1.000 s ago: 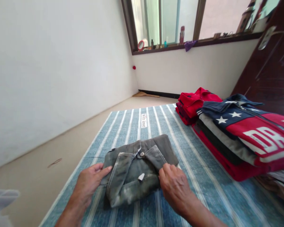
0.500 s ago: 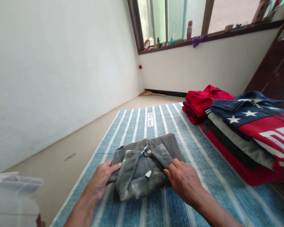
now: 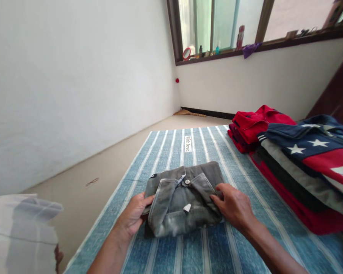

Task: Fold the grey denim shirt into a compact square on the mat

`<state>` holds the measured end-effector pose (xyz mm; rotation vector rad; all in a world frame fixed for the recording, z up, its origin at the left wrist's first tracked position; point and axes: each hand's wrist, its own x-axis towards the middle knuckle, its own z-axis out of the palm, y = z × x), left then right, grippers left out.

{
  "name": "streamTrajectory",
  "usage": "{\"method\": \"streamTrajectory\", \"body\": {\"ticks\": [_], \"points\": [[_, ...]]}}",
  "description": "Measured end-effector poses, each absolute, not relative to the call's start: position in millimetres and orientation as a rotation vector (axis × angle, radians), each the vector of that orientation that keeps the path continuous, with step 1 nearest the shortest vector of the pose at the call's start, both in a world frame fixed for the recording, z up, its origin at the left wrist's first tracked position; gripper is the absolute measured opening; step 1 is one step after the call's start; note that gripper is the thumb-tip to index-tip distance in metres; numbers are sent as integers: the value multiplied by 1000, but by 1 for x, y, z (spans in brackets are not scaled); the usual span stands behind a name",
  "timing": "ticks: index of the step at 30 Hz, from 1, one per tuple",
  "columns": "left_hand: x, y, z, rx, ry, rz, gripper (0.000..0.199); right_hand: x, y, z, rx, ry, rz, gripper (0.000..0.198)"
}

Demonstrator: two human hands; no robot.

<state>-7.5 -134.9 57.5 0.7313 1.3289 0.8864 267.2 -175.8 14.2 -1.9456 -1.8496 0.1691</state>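
A grey denim jacket (image 3: 185,217), folded into a flat bundle with its collar and a button facing up, lies on the blue striped bedspread (image 3: 200,152). A small white tag shows on its front. My left hand (image 3: 135,213) grips the bundle's left edge, thumb on top and the other fingers partly hidden beneath. At the right edge, beside the collar tip, my right hand (image 3: 236,205) pinches the cloth between thumb and bent fingers.
To the right stand a folded red garment stack (image 3: 251,129) and a taller pile topped by a navy-and-red jacket with stars (image 3: 311,148). A pale checked cloth (image 3: 20,232) sits at lower left. A broom (image 3: 190,113) lies on the floor by the far wall.
The view has shifted, so the scene sits further right in it. My right hand has moved slightly up along the jacket's right edge; my left hand keeps its hold.
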Motion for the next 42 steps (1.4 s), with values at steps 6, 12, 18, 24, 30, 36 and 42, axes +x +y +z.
{"method": "streamTrajectory", "body": {"ticks": [6, 12, 18, 24, 30, 36, 42], "points": [[-11, -139, 55, 722, 1250, 899, 37, 278, -173, 2, -1954, -1680, 254, 63], [-14, -141, 49, 615, 1137, 929, 27, 287, -165, -2, -1961, -1490, 655, 77], [-14, -144, 47, 577, 1157, 974, 36, 284, -170, 6, -1953, -1501, 575, 71], [-13, -145, 47, 584, 1205, 932, 50, 294, -162, 3, -1841, -1466, 837, 80], [-11, -146, 50, 723, 1236, 867, 60, 304, -156, -9, -1773, -1438, 893, 77], [-14, -147, 48, 700, 1248, 815, 53, 305, -158, -7, -1825, -1505, 869, 74], [-15, -148, 53, 772, 1335, 711, 39, 302, -160, -4, -1889, -1599, 765, 74]]}}
